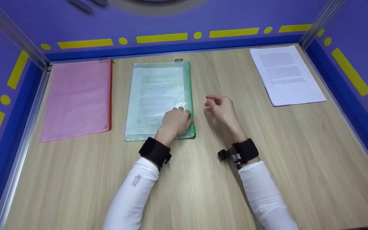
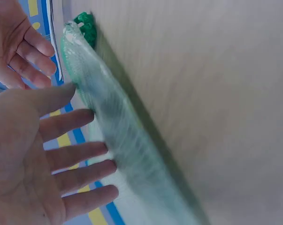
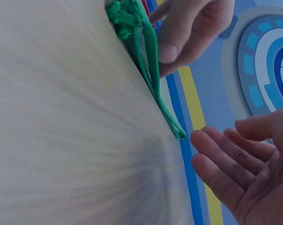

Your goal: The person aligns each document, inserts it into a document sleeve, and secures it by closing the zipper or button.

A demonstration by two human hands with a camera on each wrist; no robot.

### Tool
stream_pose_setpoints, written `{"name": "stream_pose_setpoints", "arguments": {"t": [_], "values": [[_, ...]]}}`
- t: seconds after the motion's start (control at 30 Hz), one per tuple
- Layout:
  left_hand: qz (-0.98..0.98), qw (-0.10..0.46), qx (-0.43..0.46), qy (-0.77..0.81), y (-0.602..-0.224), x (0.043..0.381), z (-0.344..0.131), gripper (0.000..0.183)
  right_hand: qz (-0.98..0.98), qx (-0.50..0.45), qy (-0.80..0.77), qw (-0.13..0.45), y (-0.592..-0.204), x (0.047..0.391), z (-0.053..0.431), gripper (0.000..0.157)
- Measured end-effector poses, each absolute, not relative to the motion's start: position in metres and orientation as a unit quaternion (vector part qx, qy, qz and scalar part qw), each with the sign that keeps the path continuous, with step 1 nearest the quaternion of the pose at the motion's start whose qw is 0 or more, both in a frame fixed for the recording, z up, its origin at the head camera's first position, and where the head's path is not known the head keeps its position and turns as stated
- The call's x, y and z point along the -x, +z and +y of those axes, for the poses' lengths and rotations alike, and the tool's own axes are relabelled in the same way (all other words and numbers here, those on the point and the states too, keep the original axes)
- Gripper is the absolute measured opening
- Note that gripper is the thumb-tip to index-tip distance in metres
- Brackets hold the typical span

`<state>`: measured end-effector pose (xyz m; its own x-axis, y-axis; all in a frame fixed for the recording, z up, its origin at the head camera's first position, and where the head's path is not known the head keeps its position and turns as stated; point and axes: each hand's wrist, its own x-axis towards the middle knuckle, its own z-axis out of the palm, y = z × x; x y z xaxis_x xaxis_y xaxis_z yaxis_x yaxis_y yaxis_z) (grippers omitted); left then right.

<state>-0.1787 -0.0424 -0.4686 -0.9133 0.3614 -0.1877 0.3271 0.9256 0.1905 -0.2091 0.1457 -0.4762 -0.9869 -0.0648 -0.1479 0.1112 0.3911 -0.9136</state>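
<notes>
A clear green zip folder (image 1: 153,102) with printed sheets inside lies flat on the table. Its green zip edge (image 1: 188,86) runs down the right side. My left hand (image 1: 175,121) rests on the folder's lower right part, thumb near the zip; the left wrist view shows its fingers (image 2: 80,154) extended against the folder (image 2: 118,117). To the right of the folder, my right hand (image 1: 223,108) hovers over the table, apart from it, fingers loosely bent and holding nothing. In the right wrist view, the folder's green zip edge (image 3: 150,56) looks slightly bowed.
A pink folder (image 1: 77,99) with a red zip edge lies at the left. At the back right is a stack of printed paper (image 1: 286,76). Purple walls with yellow marks (image 1: 161,37) enclose the wooden table (image 1: 196,191) at the back and sides.
</notes>
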Motion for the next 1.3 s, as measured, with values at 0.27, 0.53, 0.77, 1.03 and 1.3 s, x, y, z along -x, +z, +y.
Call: {"name": "stream_pose_setpoints", "arguments": {"t": [0.27, 0.53, 0.77, 1.03, 1.3], "values": [[0.964, 0.135, -0.222, 0.051, -0.456, 0.162, -0.059, 0.044, 0.829, -0.023, -0.552, 0.085, -0.479, 0.208, 0.149, 0.033], [0.957, 0.177, -0.224, 0.045, -0.456, 0.153, -0.072, 0.075, 0.821, -0.006, -0.565, 0.082, -0.481, 0.208, 0.161, 0.034], [0.960, 0.158, -0.227, 0.052, -0.467, 0.154, -0.073, 0.087, 0.811, -0.012, -0.579, 0.075, -0.481, 0.209, 0.167, 0.035], [0.965, 0.122, -0.222, 0.074, -0.475, 0.153, -0.075, 0.080, 0.806, -0.019, -0.586, 0.076, -0.479, 0.210, 0.169, 0.036], [0.956, 0.128, -0.245, 0.093, -0.473, 0.152, -0.075, 0.052, 0.808, -0.026, -0.584, 0.075, -0.480, 0.211, 0.171, 0.035]]}}
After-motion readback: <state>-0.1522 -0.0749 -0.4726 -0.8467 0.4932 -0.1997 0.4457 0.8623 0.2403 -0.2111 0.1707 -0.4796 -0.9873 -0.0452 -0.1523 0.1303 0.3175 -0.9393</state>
